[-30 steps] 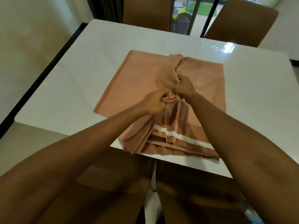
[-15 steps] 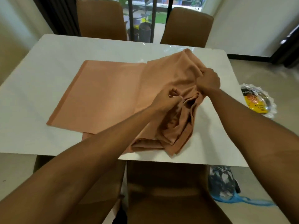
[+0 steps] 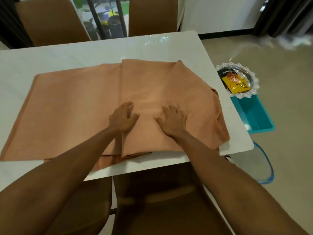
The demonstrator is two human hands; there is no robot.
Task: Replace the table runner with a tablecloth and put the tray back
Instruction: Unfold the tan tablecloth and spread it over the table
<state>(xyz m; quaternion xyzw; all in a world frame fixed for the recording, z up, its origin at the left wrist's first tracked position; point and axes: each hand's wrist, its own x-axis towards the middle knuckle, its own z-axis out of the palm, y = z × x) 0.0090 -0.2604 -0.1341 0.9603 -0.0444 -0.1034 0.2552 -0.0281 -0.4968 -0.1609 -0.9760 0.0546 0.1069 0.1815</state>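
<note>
A peach-orange tablecloth, partly unfolded, lies across the white table. A thicker folded section covers its right half, and a corner reaches the table's right edge. My left hand rests flat on the cloth by the fold line, fingers spread. My right hand presses flat on the folded section, fingers spread too. Neither hand grips anything. A silver tray with a lace rim sits on the floor to the right of the table, holding a yellow and black packet.
A teal bin stands on the floor under the tray's near edge. Brown chairs stand at the far side and at the near side. A blue-rimmed clear bag lies by the table's right corner.
Both hands let go of the bunched cloth and now lie flat on it. The bunched part has been spread out flat towards the right. The view has shifted right.
</note>
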